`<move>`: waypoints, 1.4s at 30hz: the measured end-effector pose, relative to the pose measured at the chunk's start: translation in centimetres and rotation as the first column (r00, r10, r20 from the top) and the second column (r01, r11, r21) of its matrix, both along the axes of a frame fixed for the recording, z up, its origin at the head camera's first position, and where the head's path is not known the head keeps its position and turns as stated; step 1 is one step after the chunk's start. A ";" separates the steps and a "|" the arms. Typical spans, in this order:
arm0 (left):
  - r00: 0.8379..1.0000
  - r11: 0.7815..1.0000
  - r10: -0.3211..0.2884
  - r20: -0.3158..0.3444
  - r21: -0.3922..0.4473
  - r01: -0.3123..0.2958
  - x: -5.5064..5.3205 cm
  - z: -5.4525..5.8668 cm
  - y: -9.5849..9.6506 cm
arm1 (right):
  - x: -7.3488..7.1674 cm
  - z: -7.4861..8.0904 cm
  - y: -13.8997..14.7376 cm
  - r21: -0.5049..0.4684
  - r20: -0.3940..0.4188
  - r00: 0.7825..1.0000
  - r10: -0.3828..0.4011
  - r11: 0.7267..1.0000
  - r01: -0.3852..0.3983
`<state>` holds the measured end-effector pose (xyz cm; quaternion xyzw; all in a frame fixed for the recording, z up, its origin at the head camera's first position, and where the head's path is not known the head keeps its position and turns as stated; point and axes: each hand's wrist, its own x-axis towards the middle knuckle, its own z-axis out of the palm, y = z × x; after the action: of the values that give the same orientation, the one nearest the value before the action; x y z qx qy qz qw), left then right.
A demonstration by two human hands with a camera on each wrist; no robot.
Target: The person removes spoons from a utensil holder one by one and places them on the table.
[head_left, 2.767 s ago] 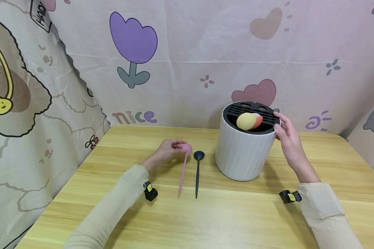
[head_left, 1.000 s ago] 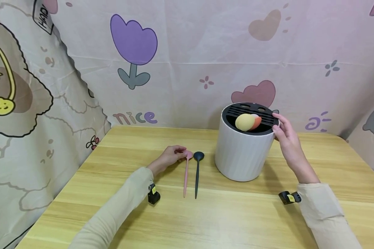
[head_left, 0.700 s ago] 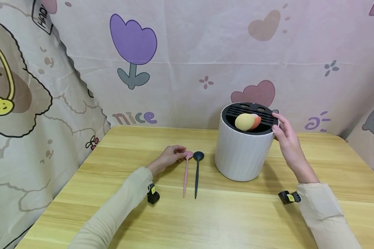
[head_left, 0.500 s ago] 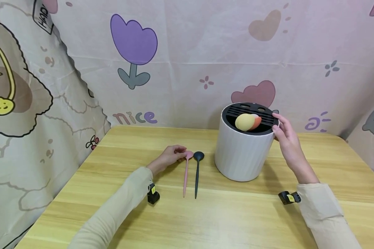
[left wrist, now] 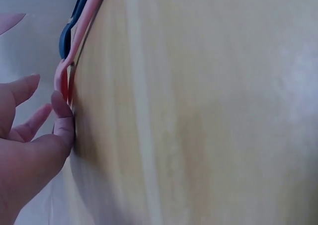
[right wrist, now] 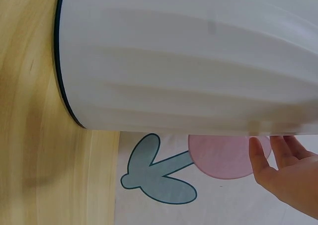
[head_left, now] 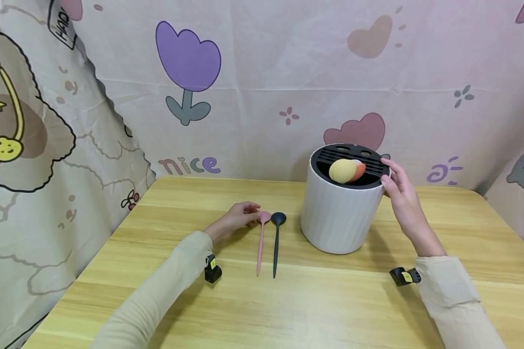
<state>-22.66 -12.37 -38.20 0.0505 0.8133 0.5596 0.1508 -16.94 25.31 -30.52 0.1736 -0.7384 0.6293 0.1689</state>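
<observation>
My left hand (head_left: 235,219) is at the bowl of a pink spoon (head_left: 260,247), its thumb against the bowl's edge. In the left wrist view the other fingers (left wrist: 25,88) stand apart from the pink spoon (left wrist: 85,21). Just right of it a black spoon (head_left: 276,245) lies nearly parallel, bowl toward the far side. My right hand (head_left: 402,198) rests its fingertips on the right rim of a white ribbed holder (head_left: 340,218) with a black slotted lid (head_left: 332,154). From the lid's opening stick up a rounded yellow head (head_left: 342,171) and an orange one (head_left: 360,170).
A wooden table (head_left: 314,310) carries everything. Behind it hangs a printed cloth (head_left: 262,63), close to the holder's back, and another patterned cloth (head_left: 83,232) runs down the left side. Small black cameras are strapped to both wrists.
Since the earliest frame the pink spoon has come down and slightly right, to lie beside the black one. Lately my left hand has drawn back slightly and its fingers have loosened. The right hand stays put.
</observation>
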 end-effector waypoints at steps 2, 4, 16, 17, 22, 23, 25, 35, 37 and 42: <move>1.000 1.000 0.000 0.001 -0.011 0.000 0.0 0.2 -0.1 | -0.1 0.0 0.0 -0.005 0.000 1.000 0.006 1.000 -0.006; 1.000 1.000 0.002 -0.007 -0.029 -0.002 0.2 0.6 -0.3 | -0.1 0.0 0.0 -0.004 0.001 1.000 0.009 1.000 -0.009; 0.941 0.991 -0.060 -0.333 -0.135 0.016 2.9 8.2 1.0 | 0.0 0.1 0.1 0.037 0.006 1.000 -0.010 0.999 0.009; 0.930 0.991 -0.073 -0.359 -0.135 0.025 3.3 8.7 1.3 | 0.0 0.1 0.1 0.040 0.004 1.000 -0.012 0.999 0.011; 0.881 0.980 -0.157 -0.447 -0.179 0.084 5.1 10.7 3.1 | 0.0 0.1 0.1 0.047 0.000 1.000 -0.019 0.999 0.019; 0.869 0.978 -0.174 -0.463 -0.188 0.096 5.4 11.0 3.6 | 0.0 0.1 0.1 0.046 0.000 1.000 -0.019 0.999 0.019; 0.831 0.967 -0.216 -0.513 -0.228 0.111 5.8 11.6 4.4 | 0.0 0.1 0.1 0.046 0.001 1.000 -0.020 0.999 0.020; 0.683 0.951 -0.294 -0.669 -0.274 0.142 5.8 15.0 8.9 | 0.0 0.0 0.2 0.032 -0.002 1.000 -0.021 0.999 0.021; 0.718 0.955 -0.290 -0.633 -0.238 0.176 5.4 15.2 9.5 | 0.1 -0.1 0.2 0.032 -0.002 1.000 -0.023 0.999 0.023; 0.788 0.968 -0.253 -0.561 -0.143 0.208 4.5 15.7 10.4 | 0.0 0.0 0.1 0.038 -0.008 1.000 -0.021 0.999 0.021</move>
<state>-18.18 -1.93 -22.47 0.3102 0.8285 0.4651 -0.0328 -16.90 25.45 -30.52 0.1715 -0.7514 0.6126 0.1752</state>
